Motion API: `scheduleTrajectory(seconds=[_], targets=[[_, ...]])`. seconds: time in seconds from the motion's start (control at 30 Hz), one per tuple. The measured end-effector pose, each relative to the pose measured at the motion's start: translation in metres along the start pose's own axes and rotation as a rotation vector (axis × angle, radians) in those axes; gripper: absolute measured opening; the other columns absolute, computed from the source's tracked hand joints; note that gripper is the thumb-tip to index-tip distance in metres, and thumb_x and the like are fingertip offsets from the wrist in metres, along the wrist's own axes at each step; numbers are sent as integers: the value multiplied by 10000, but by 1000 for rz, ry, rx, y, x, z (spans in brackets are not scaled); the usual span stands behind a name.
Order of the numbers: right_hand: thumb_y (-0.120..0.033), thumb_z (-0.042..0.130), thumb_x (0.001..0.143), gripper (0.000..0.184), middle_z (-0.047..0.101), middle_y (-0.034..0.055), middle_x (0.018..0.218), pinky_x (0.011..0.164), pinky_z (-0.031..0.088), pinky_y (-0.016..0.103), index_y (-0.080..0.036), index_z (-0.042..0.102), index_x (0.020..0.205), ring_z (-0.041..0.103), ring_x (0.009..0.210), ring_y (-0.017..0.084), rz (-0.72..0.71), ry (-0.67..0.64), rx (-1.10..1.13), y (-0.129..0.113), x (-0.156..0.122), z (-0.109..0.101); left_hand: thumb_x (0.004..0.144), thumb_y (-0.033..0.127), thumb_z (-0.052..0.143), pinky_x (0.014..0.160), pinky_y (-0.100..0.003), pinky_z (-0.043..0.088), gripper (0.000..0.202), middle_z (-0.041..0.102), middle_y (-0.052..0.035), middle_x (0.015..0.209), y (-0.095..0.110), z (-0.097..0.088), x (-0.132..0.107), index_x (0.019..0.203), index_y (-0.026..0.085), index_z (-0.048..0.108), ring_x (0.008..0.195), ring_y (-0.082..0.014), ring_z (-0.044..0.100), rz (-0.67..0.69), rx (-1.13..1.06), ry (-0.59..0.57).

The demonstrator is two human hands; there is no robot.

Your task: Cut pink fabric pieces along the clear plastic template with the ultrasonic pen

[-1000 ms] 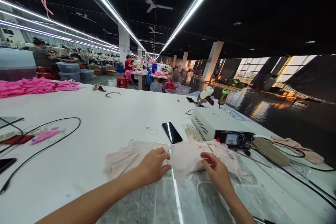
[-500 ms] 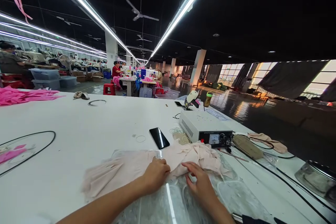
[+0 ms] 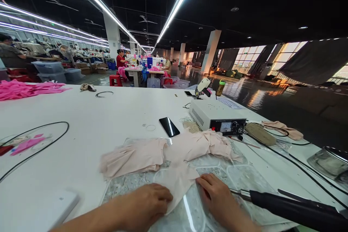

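A single pale pink fabric piece (image 3: 178,181) lies over the clear plastic mat in front of me. My left hand (image 3: 148,203) has its fingers curled down on the left edge of that piece. At the opposite edge, my right hand (image 3: 214,192) pinches a corner between thumb and fingers. Behind the piece are two bunches of the same pale fabric, a left stack (image 3: 133,157) and a right, ruffled stack (image 3: 212,143). Close beside my right hand is a black-handled tool (image 3: 285,204) with a metal front end; its tip is hidden behind the hand.
A control box (image 3: 225,116) with a dial stands behind the right stack, near a black phone (image 3: 169,127). Cables and a glass jar (image 3: 330,163) are at right. A white box (image 3: 54,210) sits front left, pink fabric (image 3: 29,88) far left. Other people work in the background.
Both hands have come towards me from the stacks, drawing one fabric piece onto the mat. The view has tilted down, bringing more of the black-handled tool into sight.
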State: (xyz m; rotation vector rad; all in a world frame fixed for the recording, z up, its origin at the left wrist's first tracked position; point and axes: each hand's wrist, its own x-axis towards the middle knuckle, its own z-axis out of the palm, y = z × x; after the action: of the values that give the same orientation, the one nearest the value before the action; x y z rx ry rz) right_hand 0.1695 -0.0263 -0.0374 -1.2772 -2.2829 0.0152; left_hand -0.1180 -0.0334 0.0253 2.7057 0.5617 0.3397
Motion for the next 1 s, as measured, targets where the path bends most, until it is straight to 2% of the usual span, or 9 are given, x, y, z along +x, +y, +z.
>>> scheduleTrajectory(seconds=[0.1, 0.17, 0.23, 0.33, 0.43, 0.57, 0.73, 0.87, 1.0], targets=[[-75, 451, 855, 307, 675, 97, 947, 708, 549, 347, -177, 641, 1073, 644, 834, 224, -21, 72, -41, -8, -13, -11, 877, 103, 542, 1005, -302, 445, 147, 670, -71, 1098, 2, 0, -7, 757, 170, 593, 1071, -211, 620, 40, -26, -20], [-103, 469, 853, 372, 668, 110, 1033, 756, 558, 351, -167, 579, 1202, 645, 911, 228, -71, 142, -73, -19, -11, -12, 866, 96, 555, 1021, -301, 430, 140, 669, -67, 1101, 3, 0, -8, 752, 171, 586, 1079, -210, 616, 52, -22, -49], [-119, 474, 852, 408, 651, 112, 1116, 792, 558, 359, -183, 551, 1247, 634, 977, 232, -92, 141, -85, -29, -4, -9, 851, 80, 561, 1047, -309, 404, 138, 667, -59, 1100, 5, -1, -8, 750, 172, 577, 1076, -208, 615, 57, -7, -81], [-105, 438, 846, 311, 673, 79, 1016, 693, 569, 307, -216, 639, 1056, 660, 860, 202, -59, 120, -91, -30, 3, -1, 831, 68, 561, 1043, -319, 400, 143, 674, -47, 1063, 8, -5, -12, 749, 183, 579, 1033, -204, 627, 54, 2, -97], [-95, 390, 866, 282, 676, 87, 874, 599, 567, 317, -191, 653, 892, 674, 723, 208, 22, 164, -121, -14, -6, -1, 830, 70, 541, 1033, -331, 401, 153, 673, -44, 1083, 10, -10, -20, 785, 202, 601, 1032, -207, 628, 40, -18, -93], [-180, 438, 897, 228, 672, 126, 965, 596, 574, 315, -165, 630, 1018, 692, 781, 229, 121, 211, -137, -3, -24, -12, 868, 101, 523, 1052, -345, 382, 155, 663, -45, 1128, 10, -16, -25, 826, 214, 620, 1075, -213, 615, 16, -45, -92], [-215, 553, 848, 311, 661, 83, 1056, 804, 561, 325, -217, 597, 1156, 655, 961, 218, 83, 171, -10, -26, -15, -6, 861, 157, 572, 1041, -361, 401, 58, 647, -64, 1157, 10, -15, -10, 839, 197, 609, 1082, -227, 607, 27, -61, -100], [-122, 445, 847, 252, 668, 73, 864, 643, 558, 330, -209, 647, 970, 665, 769, 221, 169, 244, -54, -15, -10, 5, 833, 104, 580, 1064, -327, 393, 84, 631, -47, 1189, 12, -15, -4, 836, 187, 585, 1131, -210, 589, 2, -76, -160], [-148, 422, 866, 272, 683, 103, 946, 601, 560, 328, -190, 631, 1034, 682, 767, 231, 267, 327, -68, 8, -26, -1, 827, 84, 569, 1045, -317, 416, 103, 629, -40, 1204, 13, -17, -3, 804, 184, 575, 1133, -216, 589, -16, -73, -167]])
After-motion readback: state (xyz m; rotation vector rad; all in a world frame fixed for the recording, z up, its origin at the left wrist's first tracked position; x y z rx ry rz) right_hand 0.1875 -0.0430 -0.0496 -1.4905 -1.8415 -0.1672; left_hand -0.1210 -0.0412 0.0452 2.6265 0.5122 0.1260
